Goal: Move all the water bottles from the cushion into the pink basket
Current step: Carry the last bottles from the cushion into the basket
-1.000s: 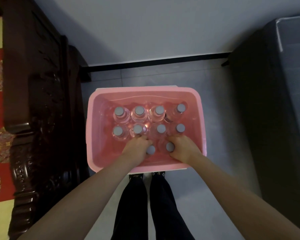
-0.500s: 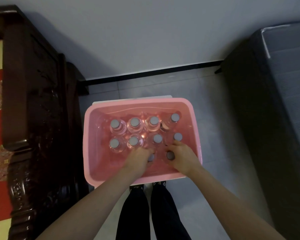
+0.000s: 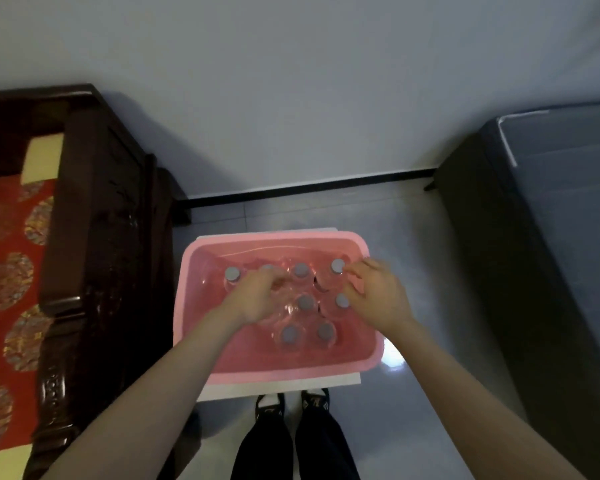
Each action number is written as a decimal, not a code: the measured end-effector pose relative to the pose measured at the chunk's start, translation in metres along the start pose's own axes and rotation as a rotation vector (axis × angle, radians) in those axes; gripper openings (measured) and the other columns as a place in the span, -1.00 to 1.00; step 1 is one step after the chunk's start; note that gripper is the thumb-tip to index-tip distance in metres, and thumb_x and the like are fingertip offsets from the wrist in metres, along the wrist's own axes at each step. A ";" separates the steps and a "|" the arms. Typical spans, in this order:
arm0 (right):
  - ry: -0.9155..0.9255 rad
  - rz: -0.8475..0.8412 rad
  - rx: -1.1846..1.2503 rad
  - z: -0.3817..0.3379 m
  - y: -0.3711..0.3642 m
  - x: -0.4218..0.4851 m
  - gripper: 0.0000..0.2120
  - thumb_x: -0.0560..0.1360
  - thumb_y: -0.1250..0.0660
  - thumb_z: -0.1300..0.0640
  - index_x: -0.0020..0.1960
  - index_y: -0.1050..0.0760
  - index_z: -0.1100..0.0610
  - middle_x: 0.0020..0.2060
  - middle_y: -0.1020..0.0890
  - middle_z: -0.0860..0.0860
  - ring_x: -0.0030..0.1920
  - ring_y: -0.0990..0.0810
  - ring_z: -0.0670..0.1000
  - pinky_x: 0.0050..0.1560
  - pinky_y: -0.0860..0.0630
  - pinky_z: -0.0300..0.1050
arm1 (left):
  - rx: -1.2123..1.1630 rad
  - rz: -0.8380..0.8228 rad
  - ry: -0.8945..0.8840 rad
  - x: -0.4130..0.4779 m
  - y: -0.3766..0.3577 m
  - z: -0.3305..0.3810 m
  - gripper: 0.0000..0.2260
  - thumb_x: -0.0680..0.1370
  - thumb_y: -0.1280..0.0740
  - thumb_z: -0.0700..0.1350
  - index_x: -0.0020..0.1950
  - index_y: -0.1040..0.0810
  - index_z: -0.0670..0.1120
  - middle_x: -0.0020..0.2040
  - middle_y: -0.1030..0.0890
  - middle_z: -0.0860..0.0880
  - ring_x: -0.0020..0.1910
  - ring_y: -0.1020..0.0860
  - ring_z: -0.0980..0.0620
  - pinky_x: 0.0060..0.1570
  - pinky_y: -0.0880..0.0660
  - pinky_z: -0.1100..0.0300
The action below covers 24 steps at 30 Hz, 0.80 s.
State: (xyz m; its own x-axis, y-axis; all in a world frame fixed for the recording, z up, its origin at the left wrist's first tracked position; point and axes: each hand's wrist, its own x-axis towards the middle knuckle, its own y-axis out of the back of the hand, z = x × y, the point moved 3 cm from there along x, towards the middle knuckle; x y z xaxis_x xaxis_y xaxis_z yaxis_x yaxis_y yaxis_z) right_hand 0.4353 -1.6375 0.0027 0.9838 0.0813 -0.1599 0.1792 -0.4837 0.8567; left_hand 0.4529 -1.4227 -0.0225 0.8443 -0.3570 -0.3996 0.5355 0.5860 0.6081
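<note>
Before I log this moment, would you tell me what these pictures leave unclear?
- Head view: the left hand covers part of the bottle rows, so the bottles can't be counted.
- Whether either hand, left or right hand, grips a bottle: fingers blurred.
- The red cushion is cut off by the left edge; bottles may remain there.

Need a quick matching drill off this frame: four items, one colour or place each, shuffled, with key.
Items
1. basket
2. bottle caps
3. cushion
4. left hand

Descriptions
A. red, with round patterns, on the dark wooden seat at far left
B. grey, facing up inside the basket
C. pink, on the floor ahead of the person's feet
D. over the bottles on the basket's left side

Pairs: 1-C, 2-B, 3-A, 4-D
</note>
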 end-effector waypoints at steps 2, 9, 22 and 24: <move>0.052 0.042 -0.015 -0.011 0.020 0.009 -0.72 0.48 -0.33 0.15 0.17 -0.58 0.18 0.07 -0.61 0.12 0.11 -0.51 0.19 0.03 -0.43 -0.03 | -0.082 0.149 0.035 -0.002 0.031 0.013 -0.72 0.51 -0.39 -0.08 0.20 -0.59 -0.12 0.09 -0.66 -0.05 -0.01 -0.58 0.10 0.05 -0.43 0.34; 0.288 0.159 -0.019 -0.091 0.054 0.025 -0.65 0.57 -0.27 0.03 0.29 -0.51 0.16 0.30 -0.51 0.15 0.34 -0.40 0.19 0.31 -0.36 0.15 | -0.160 0.627 0.044 -0.084 0.129 0.034 -0.74 0.53 -0.37 -0.07 0.19 -0.59 -0.10 0.07 -0.66 0.00 0.09 -0.60 0.11 0.14 -0.42 0.33; 0.784 -0.028 0.169 -0.354 0.009 -0.057 -0.53 0.60 -0.03 -0.16 0.38 -0.43 0.01 0.38 -0.43 -0.03 0.43 -0.26 0.00 0.42 -0.23 -0.07 | -0.041 1.128 0.294 -0.404 0.201 -0.042 -0.71 0.55 -0.31 0.07 0.25 -0.54 0.05 0.16 -0.57 0.17 0.12 -0.50 0.23 0.06 -0.40 0.34; 0.841 -0.080 0.263 -0.409 -0.014 -0.095 -0.59 0.61 -0.06 -0.14 0.35 -0.44 -0.03 0.33 -0.46 -0.08 0.40 -0.29 -0.04 0.32 -0.22 -0.17 | -0.211 1.231 0.338 -0.479 0.194 -0.066 -0.74 0.55 -0.29 0.13 0.21 -0.54 0.16 0.14 -0.56 0.25 0.09 -0.50 0.29 0.02 -0.39 0.37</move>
State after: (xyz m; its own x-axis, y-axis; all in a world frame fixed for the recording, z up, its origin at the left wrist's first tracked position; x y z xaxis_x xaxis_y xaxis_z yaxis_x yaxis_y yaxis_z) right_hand 0.3429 -1.2817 0.2066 0.6668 0.6874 0.2877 0.3423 -0.6255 0.7012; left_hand 0.1519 -1.0902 0.2420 0.7142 0.6787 0.1709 -0.6256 0.5096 0.5907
